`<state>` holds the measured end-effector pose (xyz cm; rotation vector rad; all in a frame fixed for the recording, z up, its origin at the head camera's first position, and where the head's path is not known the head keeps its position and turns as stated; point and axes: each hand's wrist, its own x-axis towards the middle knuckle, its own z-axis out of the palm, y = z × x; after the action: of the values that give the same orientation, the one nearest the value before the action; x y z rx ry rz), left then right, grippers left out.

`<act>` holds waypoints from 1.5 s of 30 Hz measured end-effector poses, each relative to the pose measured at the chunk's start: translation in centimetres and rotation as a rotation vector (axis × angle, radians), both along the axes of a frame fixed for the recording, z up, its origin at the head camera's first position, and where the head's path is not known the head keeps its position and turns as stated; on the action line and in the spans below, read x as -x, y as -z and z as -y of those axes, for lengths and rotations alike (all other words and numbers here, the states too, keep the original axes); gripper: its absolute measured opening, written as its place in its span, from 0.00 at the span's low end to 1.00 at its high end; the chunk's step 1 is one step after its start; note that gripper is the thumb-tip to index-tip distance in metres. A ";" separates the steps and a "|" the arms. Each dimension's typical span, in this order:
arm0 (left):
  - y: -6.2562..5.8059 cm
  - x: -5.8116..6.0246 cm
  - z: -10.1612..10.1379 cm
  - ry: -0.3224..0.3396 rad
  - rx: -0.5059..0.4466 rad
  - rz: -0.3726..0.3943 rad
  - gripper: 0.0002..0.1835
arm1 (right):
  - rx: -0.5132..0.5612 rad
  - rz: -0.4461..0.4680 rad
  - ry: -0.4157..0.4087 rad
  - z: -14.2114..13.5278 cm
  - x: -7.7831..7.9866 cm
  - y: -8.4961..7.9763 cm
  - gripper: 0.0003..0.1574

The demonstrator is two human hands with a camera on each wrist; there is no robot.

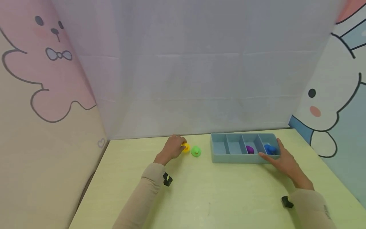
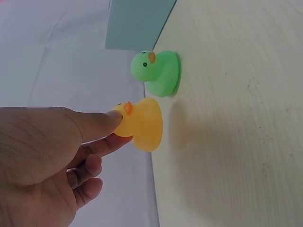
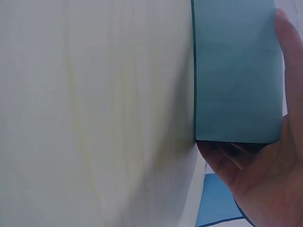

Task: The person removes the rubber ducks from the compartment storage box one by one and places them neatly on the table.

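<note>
Pickup, apparently: left hand [image 1: 172, 148] pinches yellow duck [image 2: 148, 124], right hand [image 1: 287, 161] grips tray [image 1: 237, 158]; next likely needs steady carrying.

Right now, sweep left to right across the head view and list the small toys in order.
Yellow duck, pinched by the left hand → green duck → purple toy, in the divided tray → blue toy, in the same tray's rightmost compartment.
</note>
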<state>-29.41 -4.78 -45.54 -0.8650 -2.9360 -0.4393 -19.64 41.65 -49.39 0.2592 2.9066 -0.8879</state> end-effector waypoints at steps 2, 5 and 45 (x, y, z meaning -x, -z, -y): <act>0.2 0.1 0.1 -0.012 0.009 0.021 0.11 | -0.003 -0.006 -0.002 0.2 0.2 0.0 0.76; 0.3 0.0 0.1 -0.019 0.017 0.071 0.12 | -0.009 -0.010 -0.002 0.4 0.2 -0.1 0.76; -1.3 0.1 -1.9 0.053 -0.174 0.024 0.14 | -0.017 -0.035 -0.005 0.6 0.2 0.4 0.76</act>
<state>-29.47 -2.87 -44.22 -0.9213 -2.8474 -0.7007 -19.86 41.05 -49.82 0.2400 2.9468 -0.8754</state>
